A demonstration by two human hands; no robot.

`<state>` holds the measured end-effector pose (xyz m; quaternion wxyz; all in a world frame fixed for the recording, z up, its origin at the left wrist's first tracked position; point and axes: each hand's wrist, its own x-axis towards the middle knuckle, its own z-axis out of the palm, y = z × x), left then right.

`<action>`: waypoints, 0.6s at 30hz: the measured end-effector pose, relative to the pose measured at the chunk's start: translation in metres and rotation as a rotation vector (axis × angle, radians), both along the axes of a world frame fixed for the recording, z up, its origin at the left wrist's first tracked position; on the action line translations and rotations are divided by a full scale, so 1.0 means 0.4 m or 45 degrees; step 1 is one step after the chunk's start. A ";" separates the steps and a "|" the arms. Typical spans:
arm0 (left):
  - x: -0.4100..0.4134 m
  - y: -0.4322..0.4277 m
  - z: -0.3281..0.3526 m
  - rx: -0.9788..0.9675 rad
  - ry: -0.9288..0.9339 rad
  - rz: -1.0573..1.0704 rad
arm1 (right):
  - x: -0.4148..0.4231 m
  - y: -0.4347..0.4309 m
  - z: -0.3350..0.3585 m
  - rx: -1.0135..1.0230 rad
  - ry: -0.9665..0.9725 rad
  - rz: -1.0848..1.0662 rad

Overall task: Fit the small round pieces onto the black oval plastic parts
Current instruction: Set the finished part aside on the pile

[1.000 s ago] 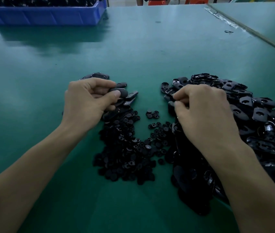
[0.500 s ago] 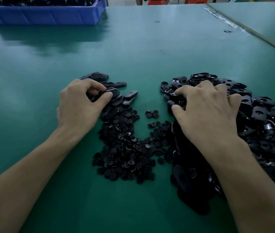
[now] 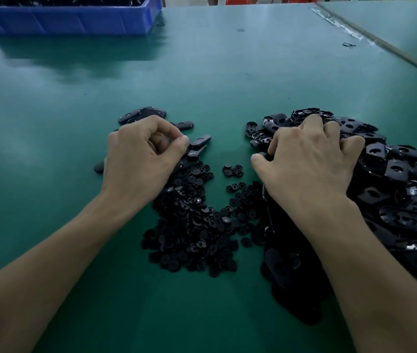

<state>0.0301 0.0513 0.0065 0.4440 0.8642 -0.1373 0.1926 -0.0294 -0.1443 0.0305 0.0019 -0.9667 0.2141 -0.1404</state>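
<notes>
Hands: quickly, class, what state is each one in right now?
Left hand: fingers curled, thumb at the oval parts; a pinch cannot be told.
Right hand: open, fingers spread on the oval pile.

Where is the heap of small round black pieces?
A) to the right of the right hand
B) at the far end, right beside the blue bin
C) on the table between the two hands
C: the small round pieces are heaped on the green table between the left hand and the right hand.
</notes>
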 end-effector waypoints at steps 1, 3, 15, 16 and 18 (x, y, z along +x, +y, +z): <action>-0.004 -0.004 0.004 -0.003 -0.006 -0.020 | 0.001 0.000 0.001 0.001 0.004 0.001; -0.012 -0.010 0.011 -0.027 -0.011 -0.064 | 0.001 0.000 0.001 0.001 0.012 0.003; -0.036 -0.028 0.028 -0.074 0.023 -0.165 | -0.012 -0.008 -0.001 0.080 -0.355 0.046; -0.039 -0.028 0.029 -0.077 0.031 -0.168 | -0.014 -0.008 0.000 0.082 -0.396 0.076; -0.045 -0.032 0.035 -0.095 0.067 -0.191 | -0.019 -0.005 0.004 0.142 -0.496 0.201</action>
